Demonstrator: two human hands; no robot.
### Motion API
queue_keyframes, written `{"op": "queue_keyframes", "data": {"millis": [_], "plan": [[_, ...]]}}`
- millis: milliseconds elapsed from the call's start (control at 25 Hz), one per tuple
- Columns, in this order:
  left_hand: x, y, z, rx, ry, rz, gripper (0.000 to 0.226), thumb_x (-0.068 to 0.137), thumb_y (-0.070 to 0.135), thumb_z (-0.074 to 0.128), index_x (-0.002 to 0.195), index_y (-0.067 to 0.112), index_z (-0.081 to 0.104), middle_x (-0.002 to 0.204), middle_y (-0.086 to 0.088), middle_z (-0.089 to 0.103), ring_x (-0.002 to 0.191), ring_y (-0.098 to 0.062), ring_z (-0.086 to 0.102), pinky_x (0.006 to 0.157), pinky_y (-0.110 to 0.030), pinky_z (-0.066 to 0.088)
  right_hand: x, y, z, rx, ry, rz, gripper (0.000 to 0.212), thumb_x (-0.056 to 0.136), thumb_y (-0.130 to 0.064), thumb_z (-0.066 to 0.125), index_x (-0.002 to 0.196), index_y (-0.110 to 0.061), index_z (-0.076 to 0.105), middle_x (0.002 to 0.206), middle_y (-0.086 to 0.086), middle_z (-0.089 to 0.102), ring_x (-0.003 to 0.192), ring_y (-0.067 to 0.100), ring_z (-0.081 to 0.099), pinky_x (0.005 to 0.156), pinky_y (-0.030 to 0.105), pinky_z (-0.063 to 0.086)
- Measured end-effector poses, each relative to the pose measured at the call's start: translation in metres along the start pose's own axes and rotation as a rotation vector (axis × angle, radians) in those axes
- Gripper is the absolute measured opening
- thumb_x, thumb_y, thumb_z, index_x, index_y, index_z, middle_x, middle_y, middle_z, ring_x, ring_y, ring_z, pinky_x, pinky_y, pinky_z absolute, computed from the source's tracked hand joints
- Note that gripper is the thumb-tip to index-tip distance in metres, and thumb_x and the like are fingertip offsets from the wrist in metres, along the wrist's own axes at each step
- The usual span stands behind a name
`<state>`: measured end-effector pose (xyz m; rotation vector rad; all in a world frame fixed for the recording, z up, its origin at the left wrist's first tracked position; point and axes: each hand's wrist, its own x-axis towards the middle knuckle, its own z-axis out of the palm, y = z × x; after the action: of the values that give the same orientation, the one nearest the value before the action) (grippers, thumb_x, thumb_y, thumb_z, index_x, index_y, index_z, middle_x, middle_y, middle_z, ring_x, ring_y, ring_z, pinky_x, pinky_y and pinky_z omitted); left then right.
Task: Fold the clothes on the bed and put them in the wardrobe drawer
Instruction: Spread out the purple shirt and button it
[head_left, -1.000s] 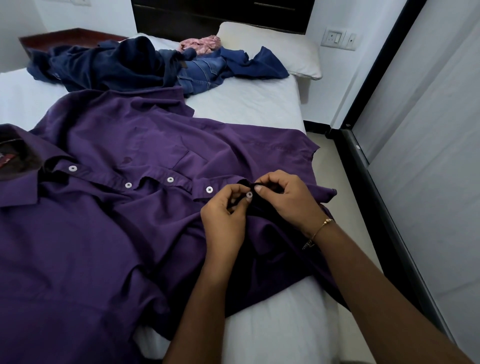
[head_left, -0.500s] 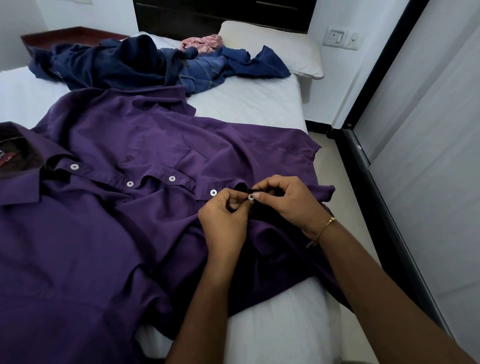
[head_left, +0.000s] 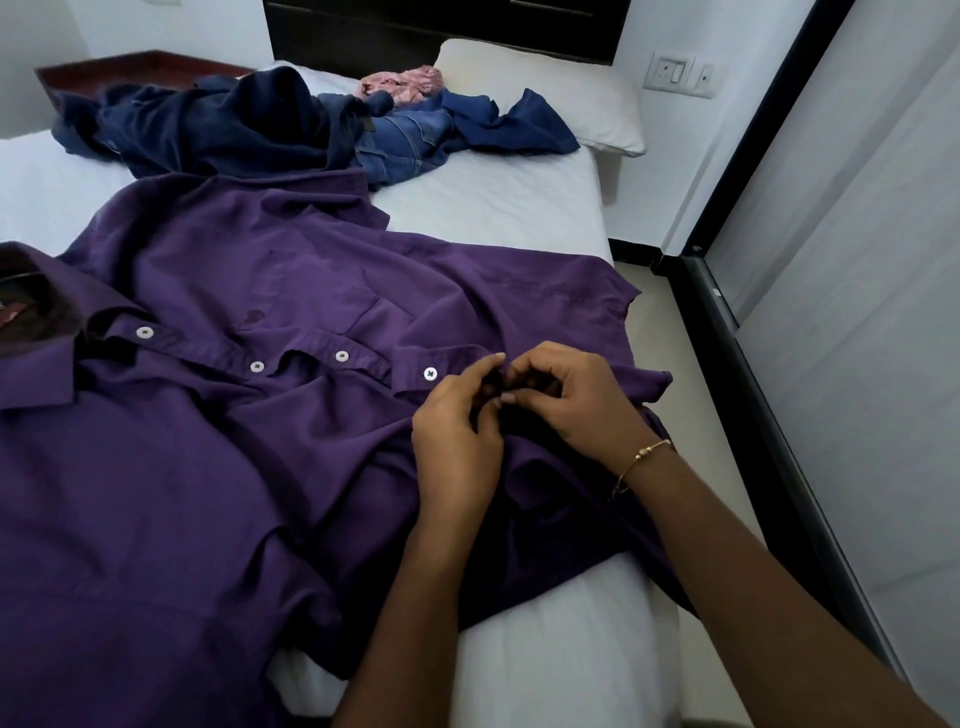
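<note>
A purple button-up shirt (head_left: 218, 457) lies spread front-up across the white bed (head_left: 498, 208), collar toward the left, its hem hanging off the near right edge. Four white buttons along the placket are done up; the nearest one (head_left: 430, 373) sits just left of the hands.

Both hands meet at the placket, low on the shirt. The left hand (head_left: 457, 441) has its fingers curled in and its thumb raised, pinching the edge of the cloth. The right hand (head_left: 576, 400), a thin gold bracelet (head_left: 641, 460) at its wrist, curls its fingers toward the same spot and pinches the fabric from the other side. Their fingertips nearly touch, and whatever sits between them is hidden in shadow.

Farther up the bed lies a heap of unfolded clothes: a dark navy garment (head_left: 218, 124), blue jeans (head_left: 410, 140) beside it, another blue piece (head_left: 509, 127) to the right, and a pink cloth (head_left: 402, 85) behind. A white pillow (head_left: 550, 93) rests at the headboard. A switch plate (head_left: 678, 75) is on the wall, and a pale sliding panel (head_left: 852, 291) runs along the right.
</note>
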<state>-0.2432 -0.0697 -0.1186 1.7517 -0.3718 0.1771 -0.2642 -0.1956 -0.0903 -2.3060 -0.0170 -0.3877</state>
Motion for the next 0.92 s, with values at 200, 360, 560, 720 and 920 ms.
{"op": "queue_keyframes", "data": {"millis": [200, 360, 560, 720, 920], "plan": [[0.004, 0.007, -0.002, -0.315, 0.035, -0.279, 0.027, 0.082, -0.005, 0.062, 0.083, 0.021, 0.067, 0.061, 0.008, 0.066, 0.063, -0.009, 0.064, 0.066, -0.019, 0.054, 0.001, 0.005, 0.004, -0.183, 0.044, -0.214, 0.018, 0.078, -0.014, 0.060, 0.088, -0.003, 0.069, 0.085, 0.003, 0.064, 0.076, 0.010, 0.056, 0.073, 0.013, 0.043], [0.005, 0.013, -0.005, -0.549, 0.049, -0.393, 0.007, 0.085, 0.007, 0.064, 0.081, 0.008, 0.069, 0.070, -0.005, 0.069, 0.063, -0.008, 0.065, 0.060, -0.015, 0.052, 0.002, 0.005, 0.003, -0.193, 0.048, -0.279, 0.018, 0.076, -0.013, 0.063, 0.089, -0.001, 0.070, 0.085, 0.007, 0.067, 0.075, 0.014, 0.060, 0.073, 0.019, 0.047], [0.007, 0.012, -0.005, -0.577, 0.037, -0.457, 0.004, 0.083, 0.003, 0.065, 0.082, 0.006, 0.068, 0.065, -0.001, 0.068, 0.058, -0.004, 0.065, 0.058, -0.014, 0.053, 0.001, 0.007, 0.002, -0.189, 0.091, -0.306, 0.018, 0.079, -0.013, 0.062, 0.091, -0.003, 0.072, 0.085, 0.007, 0.071, 0.077, 0.017, 0.066, 0.075, 0.027, 0.050], [0.007, 0.013, -0.005, -0.560, 0.038, -0.468, 0.010, 0.083, -0.002, 0.063, 0.080, 0.007, 0.063, 0.057, 0.000, 0.059, 0.050, -0.002, 0.059, 0.055, -0.014, 0.053, 0.000, 0.007, 0.003, -0.176, 0.162, -0.305, 0.017, 0.080, -0.012, 0.063, 0.089, -0.002, 0.073, 0.083, 0.006, 0.073, 0.075, 0.010, 0.065, 0.074, 0.016, 0.049], [0.007, 0.015, -0.007, -0.569, -0.010, -0.422, 0.020, 0.086, -0.007, 0.057, 0.081, 0.011, 0.063, 0.059, -0.002, 0.054, 0.050, 0.000, 0.054, 0.058, -0.012, 0.050, 0.000, 0.006, 0.010, -0.340, 0.245, -0.324, 0.012, 0.081, -0.014, 0.061, 0.081, -0.005, 0.068, 0.075, 0.005, 0.066, 0.070, 0.014, 0.057, 0.067, 0.019, 0.042]]}}
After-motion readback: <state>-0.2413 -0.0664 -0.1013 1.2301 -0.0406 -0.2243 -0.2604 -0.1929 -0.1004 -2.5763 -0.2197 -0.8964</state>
